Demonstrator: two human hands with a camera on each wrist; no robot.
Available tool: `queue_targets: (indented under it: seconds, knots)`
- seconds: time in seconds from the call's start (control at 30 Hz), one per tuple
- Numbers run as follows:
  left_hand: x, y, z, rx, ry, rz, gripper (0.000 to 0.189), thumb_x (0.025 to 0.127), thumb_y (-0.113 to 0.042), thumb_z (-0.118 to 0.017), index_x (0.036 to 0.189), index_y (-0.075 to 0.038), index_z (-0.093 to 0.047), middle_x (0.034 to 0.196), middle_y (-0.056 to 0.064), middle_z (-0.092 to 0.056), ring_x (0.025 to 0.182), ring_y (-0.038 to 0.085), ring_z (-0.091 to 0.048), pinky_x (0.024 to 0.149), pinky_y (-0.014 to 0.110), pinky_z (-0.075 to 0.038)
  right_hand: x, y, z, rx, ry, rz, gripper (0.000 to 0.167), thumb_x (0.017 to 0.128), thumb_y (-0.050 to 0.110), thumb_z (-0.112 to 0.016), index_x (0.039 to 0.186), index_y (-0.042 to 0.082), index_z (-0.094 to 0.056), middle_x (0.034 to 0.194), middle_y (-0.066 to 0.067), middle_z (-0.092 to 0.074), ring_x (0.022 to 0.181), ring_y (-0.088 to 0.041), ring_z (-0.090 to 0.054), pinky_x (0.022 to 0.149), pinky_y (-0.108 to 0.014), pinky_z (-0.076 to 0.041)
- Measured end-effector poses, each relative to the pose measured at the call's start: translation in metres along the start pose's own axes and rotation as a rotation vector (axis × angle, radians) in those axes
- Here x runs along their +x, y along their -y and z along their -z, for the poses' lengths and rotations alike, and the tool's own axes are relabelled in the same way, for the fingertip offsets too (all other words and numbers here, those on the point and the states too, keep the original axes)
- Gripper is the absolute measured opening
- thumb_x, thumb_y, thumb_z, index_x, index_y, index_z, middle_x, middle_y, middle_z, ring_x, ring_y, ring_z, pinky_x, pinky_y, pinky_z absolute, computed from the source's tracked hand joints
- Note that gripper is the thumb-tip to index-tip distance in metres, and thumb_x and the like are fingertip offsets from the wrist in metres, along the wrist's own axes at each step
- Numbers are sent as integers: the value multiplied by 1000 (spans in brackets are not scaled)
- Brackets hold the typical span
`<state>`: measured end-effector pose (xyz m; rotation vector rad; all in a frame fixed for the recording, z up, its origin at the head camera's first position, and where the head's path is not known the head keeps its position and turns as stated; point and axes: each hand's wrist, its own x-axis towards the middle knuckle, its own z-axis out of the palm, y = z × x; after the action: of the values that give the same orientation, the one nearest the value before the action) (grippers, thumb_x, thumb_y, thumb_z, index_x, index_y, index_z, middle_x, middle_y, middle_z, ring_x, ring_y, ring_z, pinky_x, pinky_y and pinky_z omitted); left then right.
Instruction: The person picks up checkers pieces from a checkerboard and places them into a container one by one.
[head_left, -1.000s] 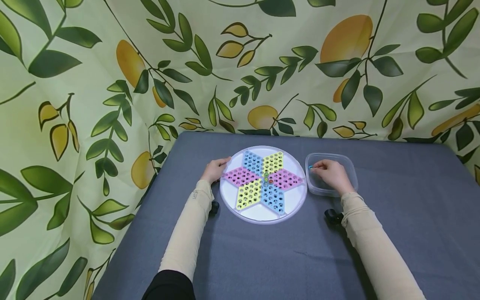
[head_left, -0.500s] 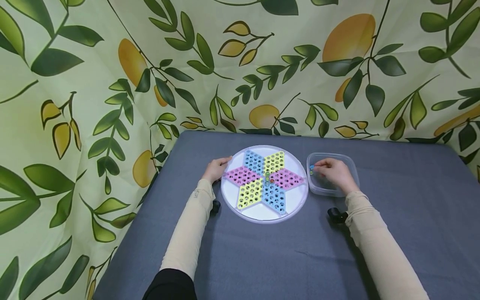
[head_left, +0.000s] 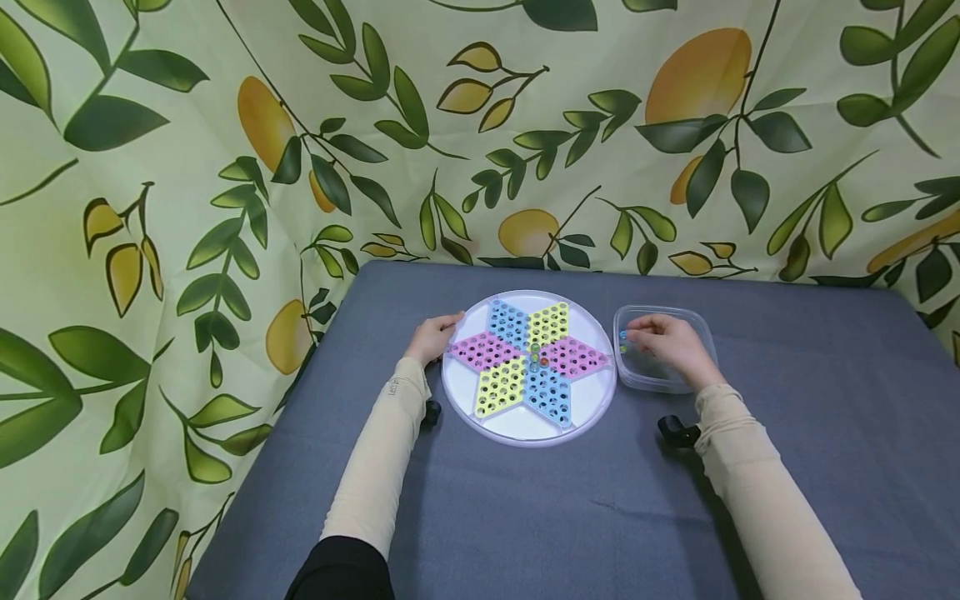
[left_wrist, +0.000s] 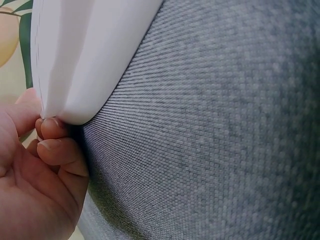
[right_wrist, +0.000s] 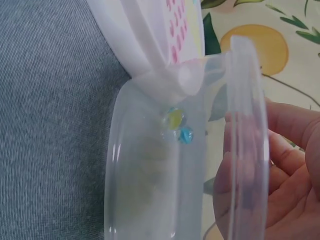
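A round white Chinese checkers board [head_left: 517,429] with a star of blue, yellow and pink holes lies on the table. My left hand [head_left: 427,340] grips its left rim, thumb above and fingers curled below. A few marbles [head_left: 543,362], one reddish, sit near the star's centre. My right hand [head_left: 667,343] is over the clear plastic container [head_left: 660,385] to the right of the board. In the right wrist view, a yellow-green marble [right_wrist: 175,119] and a blue marble [right_wrist: 186,134] lie inside it. Through its wall, the right fingers and thumb show apart, no marble visible between them.
Grey cloth covers the table [head_left: 525,517]. A leaf-and-fruit patterned curtain [head_left: 480,150] hangs behind and to the left. Dark straps [head_left: 678,432] sit under both wrists. The container stands right next to the board's right rim.
My right fingers have drawn back slightly from the container's left side, so the blue and yellow-green marbles now show more. The left hand keeps its grip on the board.
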<state>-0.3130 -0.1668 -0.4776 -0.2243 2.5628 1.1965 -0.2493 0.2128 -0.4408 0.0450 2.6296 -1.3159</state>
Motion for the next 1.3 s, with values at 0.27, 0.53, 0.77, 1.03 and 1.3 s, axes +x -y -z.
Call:
queue_targets:
  seconds: [0.27, 0.53, 0.77, 1.03, 1.3]
  knots:
    - [0, -1, -1, -5, -3, -12, 38, 100, -21, -42, 134, -35, -49, 139, 4, -50, 41, 11, -31, 43, 24, -35, -8, 8, 1, 13, -11, 30, 44, 94, 37, -52, 122, 3, -55, 111, -21, -60, 98, -30, -57, 75, -31, -50]
    - [2, 0, -2, -12, 6, 9, 38, 100, -22, -41, 135, -35, -48, 140, 2, -48, 44, 12, -32, 46, 25, -35, -16, 20, -2, 49, -44, 78, 44, 93, 39, -53, 121, 5, -56, 115, -17, -60, 101, -30, -58, 83, -39, -50]
    - [0, -1, -3, -23, 2, 13, 38, 101, -23, -39, 135, -35, -47, 142, 1, -47, 44, 12, -32, 47, 25, -35, -21, 36, -11, 79, -35, 141, 46, 91, 42, -56, 120, 6, -58, 112, -13, -62, 94, -14, -57, 86, -36, -48]
    - [-3, -2, -2, -11, 6, 2, 38, 101, -22, -39, 137, -34, -46, 145, 1, -44, 47, 13, -33, 48, 25, -36, -20, 43, -28, 78, -21, 143, 46, 90, 44, -58, 119, 9, -60, 109, -10, -63, 95, -20, -57, 80, -26, -46]
    - [-5, -3, 1, -17, 16, -16, 38, 101, -23, -39, 137, -32, -46, 146, 2, -43, 46, 12, -32, 49, 24, -37, -17, 44, -49, 87, -12, 197, 32, 91, 32, -59, 113, 9, -63, 103, -12, -65, 89, -25, -56, 72, -25, -46]
